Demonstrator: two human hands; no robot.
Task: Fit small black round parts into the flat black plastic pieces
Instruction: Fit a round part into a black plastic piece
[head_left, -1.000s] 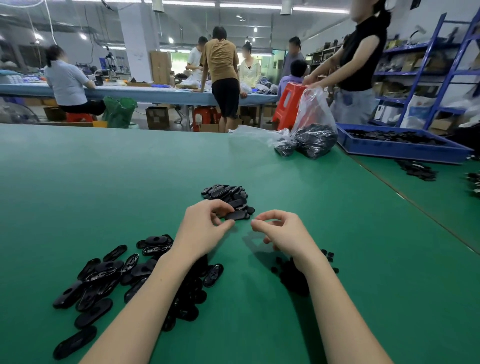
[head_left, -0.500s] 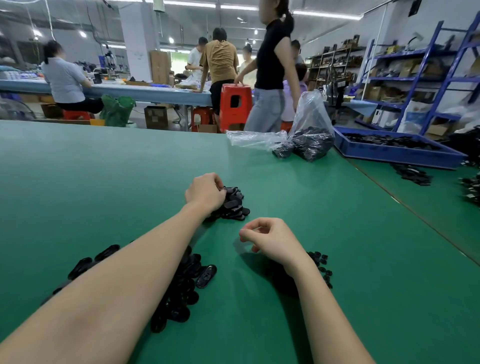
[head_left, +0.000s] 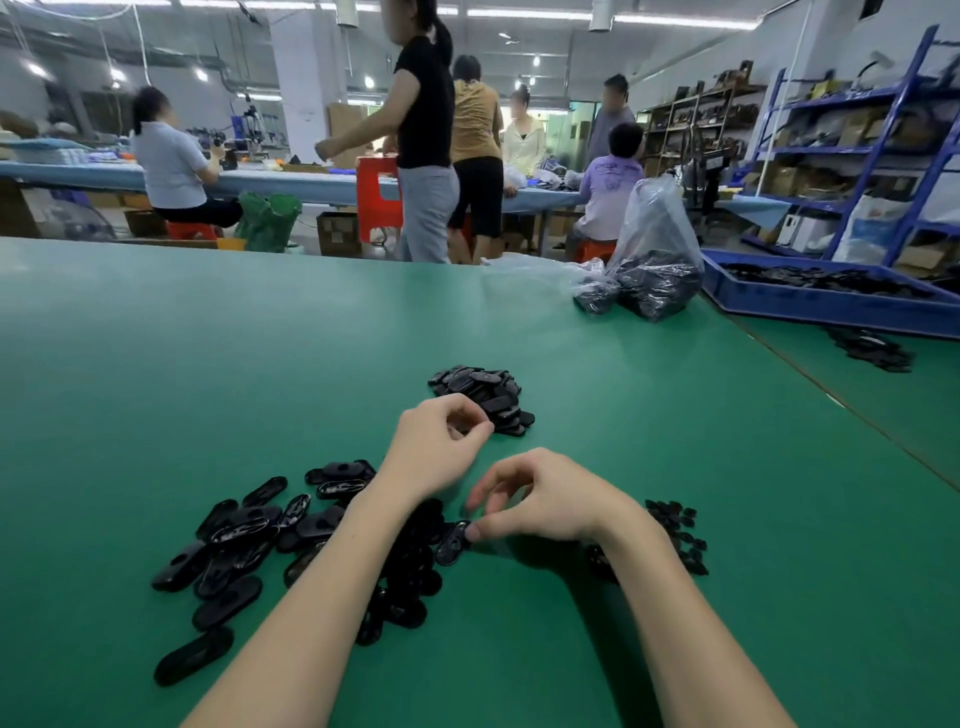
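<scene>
- Head view: a green worktop (head_left: 260, 364) fills the lower frame, with both bare forearms reaching forward over it.
- The left hand (head_left: 436, 452) sits ahead of the right, its fingers curled with thumb and forefinger tips pressed together. Whether this grip holds a part cannot be told; nothing shows between the tips.
- Just beyond the left hand's fingertips lies a stacked heap of flat black pieces (head_left: 483, 395), touching or nearly touching them.
- The right hand (head_left: 540, 499) hovers low, fingers bent and spread. Its thumb and one fingertip pinch the end of one flat black oval piece (head_left: 453, 540), so this grip is closed on that piece, which lies tilted at the edge of the near pile.
- The near pile of flat black plastic pieces (head_left: 244, 540) spreads loosely left of and under the left forearm, some overlapping, a few lying singly toward the near edge.
- A cluster of small black round parts (head_left: 680, 535) lies on the worktop just right of the right wrist, partly hidden by it.
- Farther back on the right stand clear plastic bags (head_left: 649, 260) holding dark parts, beside a blue tray (head_left: 810, 306) of more black pieces.
- Behind, people stand and sit at a long blue table; blue shelving lines the right wall.
</scene>
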